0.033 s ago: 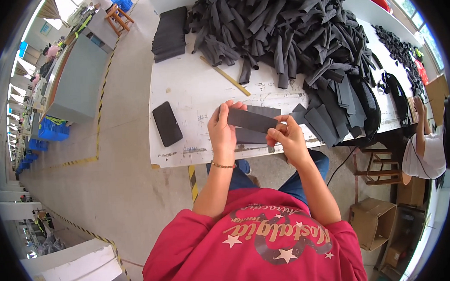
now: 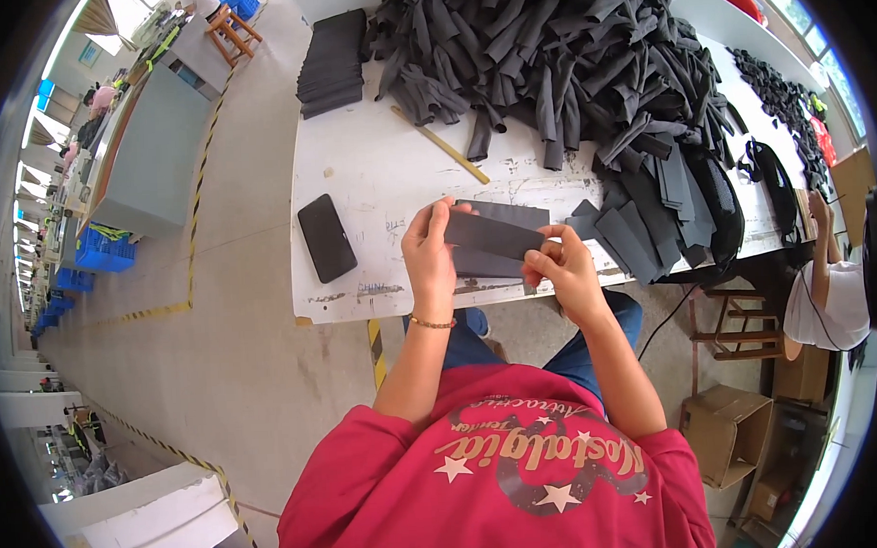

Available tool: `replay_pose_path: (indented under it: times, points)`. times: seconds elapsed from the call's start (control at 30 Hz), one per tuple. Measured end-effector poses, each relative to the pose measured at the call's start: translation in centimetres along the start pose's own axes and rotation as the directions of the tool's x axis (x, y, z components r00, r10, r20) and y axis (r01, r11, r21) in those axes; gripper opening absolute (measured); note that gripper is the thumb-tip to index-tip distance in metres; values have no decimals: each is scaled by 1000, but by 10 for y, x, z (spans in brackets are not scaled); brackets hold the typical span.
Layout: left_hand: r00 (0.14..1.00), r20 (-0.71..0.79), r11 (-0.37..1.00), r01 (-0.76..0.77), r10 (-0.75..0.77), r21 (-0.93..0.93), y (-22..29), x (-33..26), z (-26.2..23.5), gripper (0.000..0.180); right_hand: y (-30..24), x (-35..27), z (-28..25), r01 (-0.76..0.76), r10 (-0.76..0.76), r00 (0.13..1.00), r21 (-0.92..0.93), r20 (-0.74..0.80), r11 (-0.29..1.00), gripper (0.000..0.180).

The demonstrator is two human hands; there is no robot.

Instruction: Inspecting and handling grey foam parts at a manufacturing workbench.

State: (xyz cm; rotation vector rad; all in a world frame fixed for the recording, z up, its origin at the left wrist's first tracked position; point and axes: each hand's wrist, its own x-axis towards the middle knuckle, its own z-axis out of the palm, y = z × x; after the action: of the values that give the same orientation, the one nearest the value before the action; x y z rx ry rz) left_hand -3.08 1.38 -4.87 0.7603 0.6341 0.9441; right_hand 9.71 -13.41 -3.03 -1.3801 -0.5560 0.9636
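Note:
Between my two hands I hold a dark grey fabric strip (image 2: 495, 236) just above the near edge of the white table (image 2: 378, 194). My left hand (image 2: 428, 241) grips its left end, with the thumb up along the edge. At the right end, my right hand (image 2: 561, 262) pinches the strip between thumb and fingers. Below and behind it, more flat dark pieces (image 2: 518, 213) lie on the table, partly hidden by the held strip. To the right is a loose spread of flat dark grey strips (image 2: 635, 233).
A large heap of curled dark strips (image 2: 547, 62) covers the back of the table, beside a neat stack (image 2: 333, 65). A yellowish stick (image 2: 441, 145) and a black phone (image 2: 327, 237) lie at left. Black bag-like pieces (image 2: 721, 201) sit at right, near a co-worker's arm (image 2: 821, 241) and wooden stool (image 2: 735, 326).

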Motion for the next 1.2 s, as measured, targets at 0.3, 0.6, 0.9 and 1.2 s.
replay_pose_path:
  times: [0.3,0.6,0.9,1.2]
  points:
    - [762,324,151,-479,561,865,-25,-6,-36,11,53,-4,-12,-65,-64,981,-624,-182,779,39]
    - [923,180,547,-350,340,760,-24,158,12,18,42,-2,-97,-129,-562,816,-990,-137,54,33]
    - [978,191,34,-195,86,980,-66,211,36,34,69,0,-127,-52,-427,898,-936,108,-347,32]
    - [947,126,886,224,-297,405,-35,126,38,20,65,-3,-146,200,-382,875,-940,299,-277,17]
